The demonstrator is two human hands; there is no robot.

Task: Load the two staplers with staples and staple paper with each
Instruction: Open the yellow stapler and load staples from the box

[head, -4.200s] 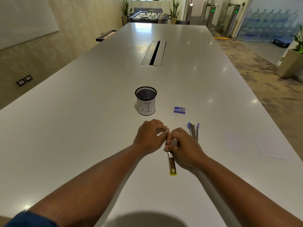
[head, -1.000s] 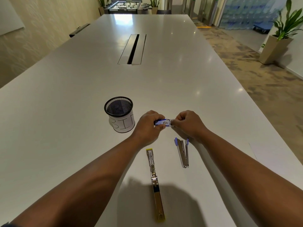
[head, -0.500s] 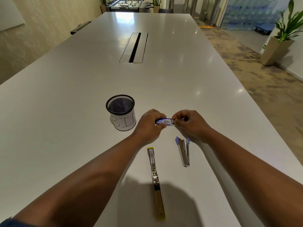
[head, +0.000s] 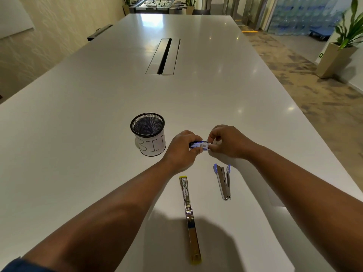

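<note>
A small blue and white staple box is held just above the white table between both hands. My left hand grips its left end and my right hand pinches its right end. A yellow-tipped stapler lies swung fully open in a long line on the table, near me. To its right a blue-tipped stapler lies opened in a narrow V. A white sheet of paper lies under my right forearm, mostly hidden.
A black mesh cup with a white label reading "BIN" stands left of my hands. A cable slot sits in the middle of the table farther away. The table's right edge runs close to my right arm.
Earlier both hands worked at the yellow stapler's tip; now it lies flat, and both hands hold the staple box. Over the last second my right fingers have shifted at the box's right end.
</note>
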